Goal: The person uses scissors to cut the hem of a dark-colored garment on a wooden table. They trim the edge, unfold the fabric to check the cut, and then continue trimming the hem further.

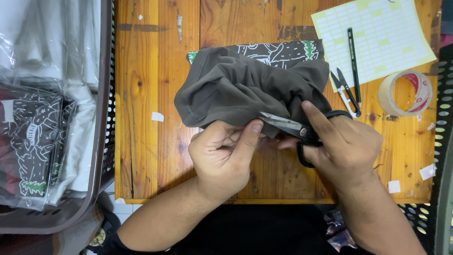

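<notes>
L hand [222, 156]: closed, pinching lower edge of olive-grey garment [236, 85] betw. thumb and fingers, near bench front.
R hand [347, 146]: fingers through black handles of scissors [295, 128], index laid along top; grip closed round handles.
Scissors: blades nearly shut, tips pointing left, right at the pinched fabric edge, touching or just beside L thumb.
Garment: bunched, lying mid-bench, partly over a black printed piece w/ white line art [278, 51].
Progress: looks like trimming at hem/edge, prob. a loose thread or tag; cut not visibly done; can't tell what exactly sits betw. blades. No cut-off bit seen by the blades.
Bench [155, 156]: orange-brown wood planks, worn, small white paper scraps scattered.
Bench right: yellow-white label sheet [377, 33], dark pen [354, 61] across it, small thread snips [347, 92], roll of clear tape [406, 93].
Left side: brown plastic basket [101, 141] holding clear-bagged folded clothes, white and black printed.
Far right: dark perforated basket edge [441, 141].
Room: tiled floor glimpsed under bench front-left; otherwise not shown.
</notes>
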